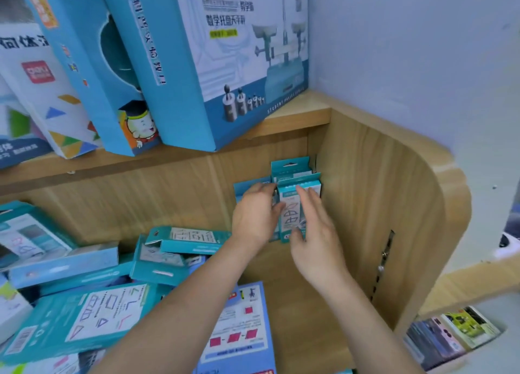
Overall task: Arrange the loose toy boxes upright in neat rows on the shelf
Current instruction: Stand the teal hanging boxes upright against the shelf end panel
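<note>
Several small teal toy boxes (294, 174) stand upright in the back right corner of the lower wooden shelf (304, 303). My left hand (254, 213) rests against the left side of the front upright box (291, 213), fingers curled over its edge. My right hand (315, 221) lies flat on that box's front with fingers straight, thumb at its lower edge. More teal boxes (180, 241) lie loose and flat in a heap to the left.
A wooden side panel (394, 205) walls the shelf on the right. The upper shelf holds large leaning blue boxes (213, 64). A flat blue box (242, 331) lies under my forearms. Flat teal boxes (84, 317) fill the lower left.
</note>
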Demonstrator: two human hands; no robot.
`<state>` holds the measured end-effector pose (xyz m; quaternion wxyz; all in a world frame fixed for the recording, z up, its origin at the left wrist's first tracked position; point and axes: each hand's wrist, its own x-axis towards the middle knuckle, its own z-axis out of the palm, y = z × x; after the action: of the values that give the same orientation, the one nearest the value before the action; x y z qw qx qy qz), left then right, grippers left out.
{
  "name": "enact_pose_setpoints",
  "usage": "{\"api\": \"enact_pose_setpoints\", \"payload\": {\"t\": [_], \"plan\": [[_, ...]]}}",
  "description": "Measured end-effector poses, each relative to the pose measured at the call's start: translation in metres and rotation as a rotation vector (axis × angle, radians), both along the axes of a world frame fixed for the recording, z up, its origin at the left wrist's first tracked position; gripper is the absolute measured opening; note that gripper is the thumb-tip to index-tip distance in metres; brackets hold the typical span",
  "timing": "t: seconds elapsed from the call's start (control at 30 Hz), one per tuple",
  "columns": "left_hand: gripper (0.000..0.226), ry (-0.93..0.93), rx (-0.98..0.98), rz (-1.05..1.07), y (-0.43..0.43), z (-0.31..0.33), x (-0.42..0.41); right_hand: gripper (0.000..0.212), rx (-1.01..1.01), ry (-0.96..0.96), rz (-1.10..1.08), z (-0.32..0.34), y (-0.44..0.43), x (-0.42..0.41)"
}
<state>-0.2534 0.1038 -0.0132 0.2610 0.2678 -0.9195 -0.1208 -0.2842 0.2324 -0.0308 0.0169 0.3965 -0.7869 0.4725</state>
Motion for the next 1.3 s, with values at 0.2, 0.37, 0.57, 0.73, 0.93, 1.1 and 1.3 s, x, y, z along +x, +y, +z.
{"api": "enact_pose_setpoints", "payload": {"t": [0.2,0.37,0.57,0.73,0.93,1.1,1.3], "plan": [[0.038,-0.218,-0.264,0.048,-0.014,-0.003,0.004,0.074,0.187,0.189,-0.038,0.012,-0.026,-0.016],[0.046,-0.207,-0.259,-0.009,-0.030,-0.008,0.010,0.073,0.295,0.186,-0.063,0.010,-0.038,-0.032],[0.051,-0.278,-0.186,-0.106,-0.029,0.011,0.020,0.073,0.176,0.124,-0.039,0.008,-0.036,-0.038],[0.040,-0.289,-0.188,-0.052,-0.043,0.044,0.075,0.065,-0.060,0.170,-0.006,0.015,-0.032,-0.028],[0.027,-0.404,-0.129,0.197,-0.058,0.058,0.164,0.055,0.006,0.086,0.289,0.010,-0.050,0.013],[0.056,-0.392,0.064,0.201,-0.047,0.047,0.204,0.059,0.256,0.116,0.543,-0.005,-0.090,0.038],[0.057,-0.334,0.030,0.159,-0.035,0.023,0.221,0.057,0.378,0.146,0.668,-0.011,-0.133,0.053]]}}
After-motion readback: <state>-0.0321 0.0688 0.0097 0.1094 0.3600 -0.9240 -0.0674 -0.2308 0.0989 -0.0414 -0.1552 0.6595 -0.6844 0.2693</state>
